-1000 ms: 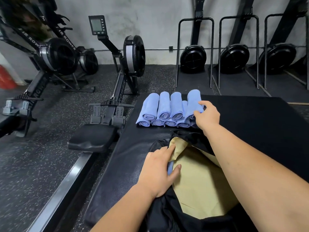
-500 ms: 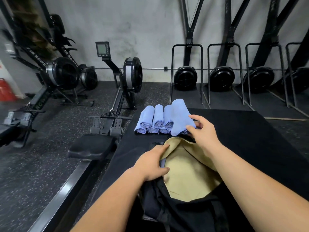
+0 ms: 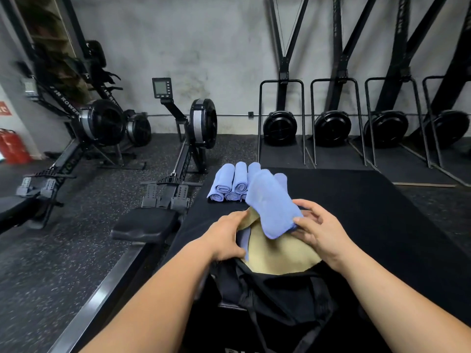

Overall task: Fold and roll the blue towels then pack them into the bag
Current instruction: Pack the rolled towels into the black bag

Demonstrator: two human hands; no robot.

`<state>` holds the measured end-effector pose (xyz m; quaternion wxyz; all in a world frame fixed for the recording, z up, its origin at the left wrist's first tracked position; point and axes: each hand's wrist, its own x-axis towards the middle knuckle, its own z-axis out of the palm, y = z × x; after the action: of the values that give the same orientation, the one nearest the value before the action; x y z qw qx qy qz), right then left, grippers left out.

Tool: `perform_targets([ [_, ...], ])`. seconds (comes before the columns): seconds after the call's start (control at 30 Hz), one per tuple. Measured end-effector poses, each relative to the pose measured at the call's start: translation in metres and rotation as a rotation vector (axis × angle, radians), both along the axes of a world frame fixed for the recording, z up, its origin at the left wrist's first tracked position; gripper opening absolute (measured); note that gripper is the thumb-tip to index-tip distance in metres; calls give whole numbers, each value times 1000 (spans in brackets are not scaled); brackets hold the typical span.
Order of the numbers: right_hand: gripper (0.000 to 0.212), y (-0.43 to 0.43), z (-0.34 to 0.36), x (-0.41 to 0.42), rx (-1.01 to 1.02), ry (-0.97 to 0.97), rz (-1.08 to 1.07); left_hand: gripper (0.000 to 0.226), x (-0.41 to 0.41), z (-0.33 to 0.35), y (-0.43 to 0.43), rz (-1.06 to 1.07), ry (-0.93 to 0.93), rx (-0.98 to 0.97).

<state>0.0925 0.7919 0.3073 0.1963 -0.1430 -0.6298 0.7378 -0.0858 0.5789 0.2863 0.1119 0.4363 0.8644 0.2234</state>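
Our right hand (image 3: pixel 316 225) gripped a towel (image 3: pixel 270 202) over the open bag (image 3: pixel 267 294); our left hand (image 3: pixel 226 235) held its rim.

1. We see a black surface (image 3: pixel 377 215) with a matte top.
2. A stack of rolled blue towels (image 3: pixel 229 186) lies near its far left corner.
3. A black bag (image 3: pixel 277 291), tan-lined, lies nearer us.

Blue towel stack (image 3: pixel 230 186), black bag (image 3: pixel 267 296), tan lining (image 3: pixel 280 258).
Single towel (image 3: pixel 270 207) at ctr: same plain periwinkle. Mat (image 3: pixel 369 212) at right: black. Floor (image 3: pixel 76 263) at left: dark w/ pale speckles. Wall (image 3: pixel 216 47) at top: mottled grey. Canister (image 3: pixel 12 149) far left: red.
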Motion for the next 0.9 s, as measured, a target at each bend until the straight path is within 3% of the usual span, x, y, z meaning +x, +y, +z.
perform_targets([
  [0.23,37,5,-22,35,-13,-209,118,122,7,12,-4,-4,3,-16],
  [0.43,33,4,-20,30,172,-396,-76,120,10,18,-3,-8,19,-27],
  [0.5,36,3,-20,22,323,-427,-210,120,10,21,-1,-11,31,-23],
  [0.57,39,-3,-18,15,628,-500,-301,120,9,24,-1,-18,39,-20],
  [0.7,51,-26,-37,-5,996,-574,-244,122,9,24,-1,-22,45,-33],
  [0.8,45,-43,-58,-20,919,-648,-57,121,12,22,-2,-32,42,-49],
  [0.9,38,-47,-65,-30,865,-683,-13,122,12,18,-5,-43,40,-54],
])
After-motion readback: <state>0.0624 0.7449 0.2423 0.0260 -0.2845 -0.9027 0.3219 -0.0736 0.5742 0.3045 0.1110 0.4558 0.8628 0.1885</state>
